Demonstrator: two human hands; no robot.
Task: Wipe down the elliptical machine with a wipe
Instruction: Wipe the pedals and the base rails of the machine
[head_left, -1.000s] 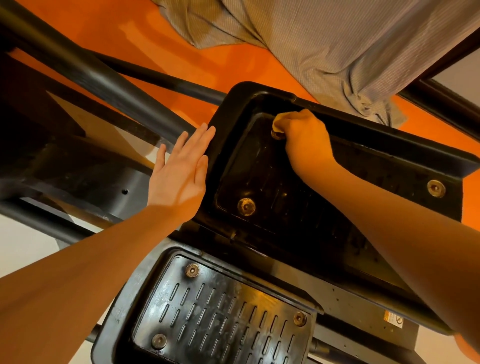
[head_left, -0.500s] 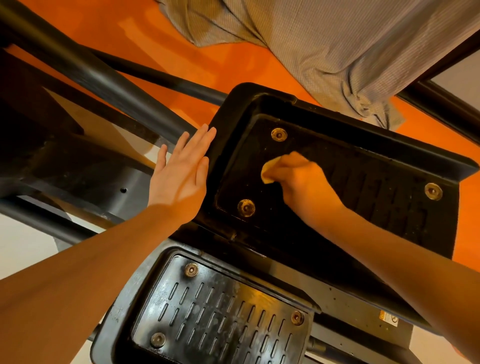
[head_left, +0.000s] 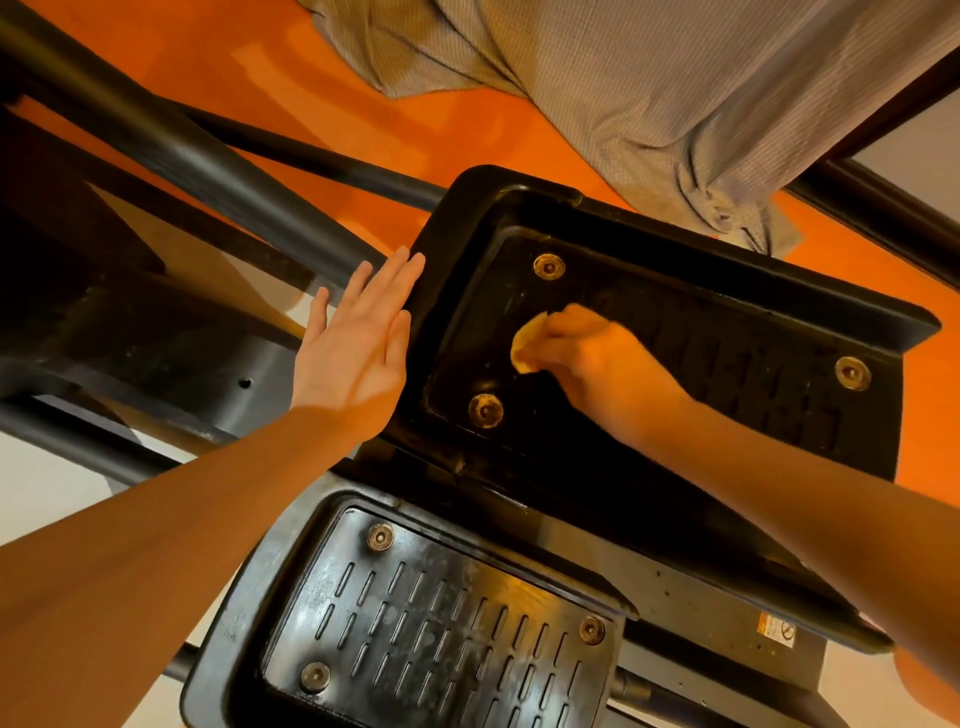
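The wipe (head_left: 525, 349) is a small crumpled wad, and it lies on the floor of the upper foot pedal (head_left: 675, 332) of the elliptical machine, between two round bolts (head_left: 549, 266) (one at 12 o'clock from it, one at 7 o'clock). The right hand (head_left: 597, 364) holds it: the fingers are curled around the wad and press it down on the dark surface. At 9 o'clock from the wipe, the left hand (head_left: 358, 343) is flat, with straight fingers together, and it rests against the outer wall of the same pedal, probably to keep it steady.

The step in hand seems to be the wiping of the inside of this pedal. The next move probably calls for strokes toward 3 o'clock, over the ribbed part and into the corners around the bolts, with the left hand keeping the pedal from swinging. The lower foot pedal (head_left: 441, 623), at 6 o'clock, shows pale dusty marks and looks not yet cleaned.

Most of the wipe is hidden under the fingers, so its size cannot be told. The far end of the upper pedal is very dark, and a grey cloth (head_left: 675, 78) at 1 o'clock is cut off by the frame.
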